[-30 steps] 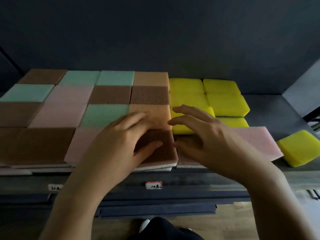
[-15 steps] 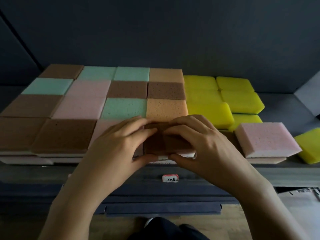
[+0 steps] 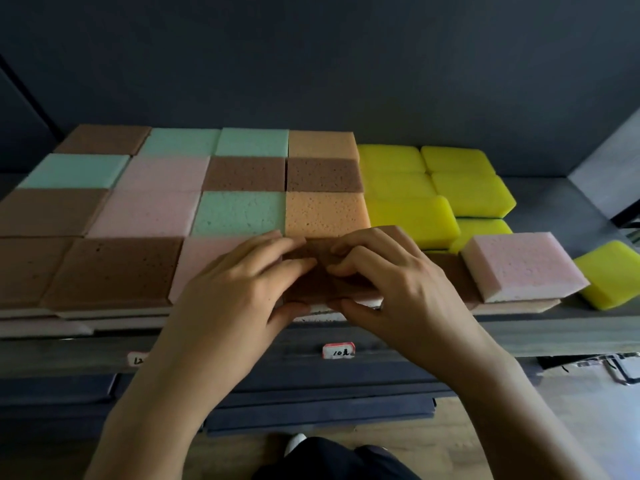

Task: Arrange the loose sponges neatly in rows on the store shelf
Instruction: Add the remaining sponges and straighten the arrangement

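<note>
Your left hand (image 3: pixel 239 289) and right hand (image 3: pixel 398 282) pinch the brown sponge (image 3: pixel 317 271) at centre frame (front row of the shelf (image 3: pixel 554 337)), fingers curled on top, thumbs at its front edge.

Dark grey shelf (image 3: pixel 557 202) held a grid of brown, green, pink and orange sponges (image 3: pixel 239 213) at left, yellow sponges (image 3: pixel 412 216) beside them, brown sponge (image 3: pixel 317 284) at the near edge, lone yellow sponge (image 3: pixel 613 275) at right.

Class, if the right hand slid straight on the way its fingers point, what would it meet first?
Probably the left hand: the right hand points leftward over the brown sponge, fingertips nearly touching the left's. Depth is unclear.
</note>
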### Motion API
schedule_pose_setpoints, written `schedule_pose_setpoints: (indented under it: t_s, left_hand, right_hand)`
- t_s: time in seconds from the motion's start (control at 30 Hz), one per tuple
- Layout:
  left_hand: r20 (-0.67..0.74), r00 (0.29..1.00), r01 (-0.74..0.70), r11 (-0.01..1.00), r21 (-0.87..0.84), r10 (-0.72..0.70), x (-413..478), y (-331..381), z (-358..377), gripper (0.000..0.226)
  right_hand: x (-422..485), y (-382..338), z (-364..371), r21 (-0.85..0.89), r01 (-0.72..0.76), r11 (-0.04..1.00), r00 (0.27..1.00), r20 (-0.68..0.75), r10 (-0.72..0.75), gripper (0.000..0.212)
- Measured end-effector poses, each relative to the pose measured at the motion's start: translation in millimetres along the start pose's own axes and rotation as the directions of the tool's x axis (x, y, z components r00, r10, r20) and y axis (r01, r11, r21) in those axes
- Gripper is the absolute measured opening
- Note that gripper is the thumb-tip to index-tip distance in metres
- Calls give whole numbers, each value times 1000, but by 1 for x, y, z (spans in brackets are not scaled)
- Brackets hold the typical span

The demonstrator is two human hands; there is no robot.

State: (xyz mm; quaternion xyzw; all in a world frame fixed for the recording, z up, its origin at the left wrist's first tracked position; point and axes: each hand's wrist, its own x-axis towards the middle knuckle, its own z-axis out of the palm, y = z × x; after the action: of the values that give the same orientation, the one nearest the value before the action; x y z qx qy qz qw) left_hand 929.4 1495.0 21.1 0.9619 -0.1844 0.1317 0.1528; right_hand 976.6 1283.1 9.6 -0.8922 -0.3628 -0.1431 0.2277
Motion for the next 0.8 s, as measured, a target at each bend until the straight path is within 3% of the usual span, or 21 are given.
schedule_pose_setpoints:
  t_s: [0.17, 0.27, 0.5, 0.8]
  left_hand:
    - [46, 999, 13, 1000, -3, -13, 2, 6, -5, 54]
    - [6, 1000, -20, 998, -55, 20, 10, 17, -9, 52]
    - [-64, 993, -110, 987, -116, 103, 60, 71, 9, 42]
    - [-33, 969, -247, 952, -183, 245, 138, 172, 54, 39]
  right_hand:
    - [-4, 2, -5, 92, -14, 996, 1000, 25, 12, 36]
    - [-10, 6, -19, 124, -37, 992, 999, 5, 37, 38]
    - [-49, 48, -72, 77, -206, 976, 960, -180, 217, 26]
    - [-119, 128, -141, -10, -396, 918, 889, -256, 380, 31]
